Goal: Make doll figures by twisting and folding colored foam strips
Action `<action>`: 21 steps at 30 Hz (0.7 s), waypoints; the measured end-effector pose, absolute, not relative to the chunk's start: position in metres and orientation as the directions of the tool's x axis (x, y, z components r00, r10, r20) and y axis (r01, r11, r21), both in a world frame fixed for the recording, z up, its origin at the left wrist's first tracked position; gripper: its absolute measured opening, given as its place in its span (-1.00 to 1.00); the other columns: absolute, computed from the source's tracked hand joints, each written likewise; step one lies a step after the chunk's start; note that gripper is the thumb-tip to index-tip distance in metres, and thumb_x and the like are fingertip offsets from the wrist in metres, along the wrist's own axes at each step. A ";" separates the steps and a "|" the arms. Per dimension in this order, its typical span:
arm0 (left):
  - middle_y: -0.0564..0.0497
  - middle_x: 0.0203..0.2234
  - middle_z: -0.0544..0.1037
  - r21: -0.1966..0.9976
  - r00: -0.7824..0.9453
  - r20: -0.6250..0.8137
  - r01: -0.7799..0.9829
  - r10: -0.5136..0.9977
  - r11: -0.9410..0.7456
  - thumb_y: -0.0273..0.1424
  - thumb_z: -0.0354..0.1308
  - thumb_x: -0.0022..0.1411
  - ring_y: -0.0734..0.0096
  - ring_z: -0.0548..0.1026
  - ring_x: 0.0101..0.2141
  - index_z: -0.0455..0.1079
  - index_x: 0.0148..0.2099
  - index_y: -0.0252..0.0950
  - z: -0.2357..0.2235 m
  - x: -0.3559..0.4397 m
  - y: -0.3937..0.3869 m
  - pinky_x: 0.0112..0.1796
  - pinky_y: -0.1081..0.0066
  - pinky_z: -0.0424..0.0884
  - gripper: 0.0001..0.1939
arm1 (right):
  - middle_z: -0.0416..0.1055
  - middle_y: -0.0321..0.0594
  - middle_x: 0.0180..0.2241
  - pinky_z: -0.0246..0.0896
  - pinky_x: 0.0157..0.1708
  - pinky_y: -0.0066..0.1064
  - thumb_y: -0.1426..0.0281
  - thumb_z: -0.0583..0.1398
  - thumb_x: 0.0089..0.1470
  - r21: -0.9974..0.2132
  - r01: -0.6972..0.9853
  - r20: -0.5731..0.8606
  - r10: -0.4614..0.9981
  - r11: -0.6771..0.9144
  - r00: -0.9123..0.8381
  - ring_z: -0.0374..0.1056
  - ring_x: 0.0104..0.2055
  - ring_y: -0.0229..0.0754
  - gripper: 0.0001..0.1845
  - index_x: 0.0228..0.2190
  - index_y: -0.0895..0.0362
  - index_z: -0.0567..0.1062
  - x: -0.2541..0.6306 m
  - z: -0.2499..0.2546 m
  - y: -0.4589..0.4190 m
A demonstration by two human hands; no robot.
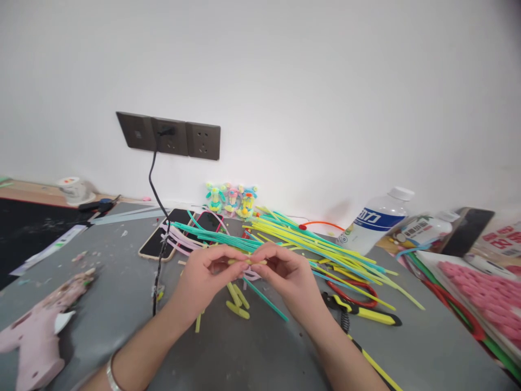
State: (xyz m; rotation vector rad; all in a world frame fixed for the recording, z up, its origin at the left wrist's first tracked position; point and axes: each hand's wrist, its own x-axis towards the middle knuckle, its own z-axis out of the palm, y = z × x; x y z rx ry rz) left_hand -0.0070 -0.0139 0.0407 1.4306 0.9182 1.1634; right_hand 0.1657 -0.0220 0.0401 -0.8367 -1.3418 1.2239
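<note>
yellow piece (246, 262) (pinched) lying crosswise

Before me, a plain white wall (285, 98) with dark socket panels (169, 136) rises behind my grey-topped table (122, 282)

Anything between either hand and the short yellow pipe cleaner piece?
Nothing visible. The left hand and right hand both pinch the short yellow pipe cleaner piece at their fingertips. The loose yellow pieces lie below, out of the way.
</note>
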 end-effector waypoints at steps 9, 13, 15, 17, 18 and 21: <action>0.02 -0.49 0.62 0.973 0.215 0.232 -0.052 0.948 -0.226 -0.46 0.27 0.11 0.44 0.56 -0.46 0.54 -0.38 -0.30 0.045 -0.007 -0.016 -0.41 0.54 0.50 -0.97 | 0.46 -0.34 -0.56 0.26 -0.37 -0.46 0.23 0.41 -0.08 -0.938 -0.339 0.005 0.971 -0.078 -0.239 0.36 -0.47 -0.29 -0.76 -0.45 0.12 0.56 0.166 0.041 -0.022; 0.05 -0.52 0.58 0.979 0.297 0.184 -0.139 0.937 -0.148 -0.45 0.28 0.10 0.47 0.54 -0.49 0.50 -0.39 -0.29 0.044 -0.008 -0.015 -0.42 0.54 0.49 -0.97 | 0.45 -0.34 -0.59 0.24 -0.39 -0.46 0.24 0.43 -0.11 -0.931 -0.349 -0.003 0.954 -0.112 -0.299 0.33 -0.50 -0.31 -0.76 -0.49 0.13 0.58 0.169 0.044 -0.021; 0.06 -0.54 0.56 0.981 0.345 0.157 -0.163 0.925 -0.106 -0.43 0.28 0.10 0.48 0.52 -0.51 0.49 -0.38 -0.30 0.044 -0.008 -0.015 -0.47 0.55 0.46 -0.95 | 0.45 -0.33 -0.59 0.25 -0.38 -0.46 0.24 0.43 -0.10 -0.931 -0.344 -0.001 0.945 -0.120 -0.328 0.33 -0.50 -0.31 -0.77 -0.49 0.13 0.58 0.169 0.045 -0.021; 0.04 -0.54 0.56 0.987 0.375 0.117 -0.151 0.920 -0.064 -0.38 0.28 0.12 0.49 0.49 -0.53 0.50 -0.36 -0.31 0.044 -0.008 -0.014 -0.52 0.56 0.43 -0.91 | 0.46 -0.32 -0.57 0.26 -0.36 -0.44 0.24 0.43 -0.10 -0.935 -0.333 -0.002 0.941 -0.122 -0.340 0.34 -0.49 -0.30 -0.77 -0.49 0.13 0.58 0.170 0.046 -0.022; 0.03 -0.54 0.55 0.990 0.379 0.096 -0.131 0.920 -0.050 -0.37 0.28 0.12 0.50 0.47 -0.54 0.50 -0.35 -0.31 0.044 -0.008 -0.014 -0.54 0.57 0.42 -0.89 | 0.45 -0.32 -0.57 0.27 -0.36 -0.43 0.24 0.43 -0.10 -0.937 -0.327 -0.003 0.939 -0.123 -0.345 0.34 -0.49 -0.29 -0.76 -0.49 0.14 0.57 0.170 0.046 -0.022; 0.03 -0.53 0.56 0.996 0.349 0.082 -0.066 0.933 -0.063 -0.36 0.28 0.12 0.52 0.44 -0.57 0.51 -0.36 -0.32 0.045 -0.007 -0.014 -0.56 0.57 0.39 -0.89 | 0.45 -0.32 -0.53 0.28 -0.38 -0.44 0.25 0.43 -0.11 -0.939 -0.327 0.008 0.947 -0.103 -0.323 0.35 -0.47 -0.29 -0.75 -0.45 0.13 0.56 0.169 0.044 -0.022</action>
